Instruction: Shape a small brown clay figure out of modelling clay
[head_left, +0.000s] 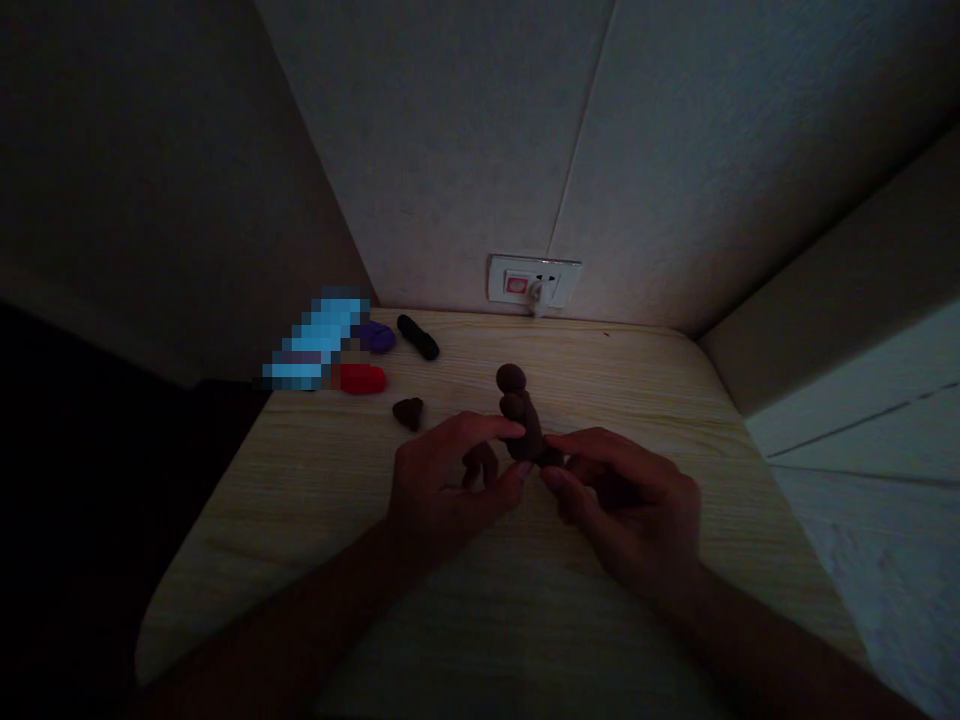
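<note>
A brown modelling clay figure (pixel 531 425) with rounded lumps at its top is between my two hands, over the wooden table. My left hand (pixel 450 480) pinches its lower body, index finger on the side and thumb underneath. From the right, my right hand (pixel 630 500) holds a small dark clay piece (pixel 552 456) between thumb and fingertips, against the base of the figure. Whether that piece is joined to the figure I cannot tell. A loose brown clay lump (pixel 409 412) lies on the table left of the figure.
Red clay (pixel 363 379), purple clay (pixel 377 337) and a black clay roll (pixel 418 338) lie at the table's (pixel 637 370) back left, beside a bright pixelated object (pixel 319 340). Behind is a wall with a socket (pixel 534 281) and plug. A pale panel stands at right.
</note>
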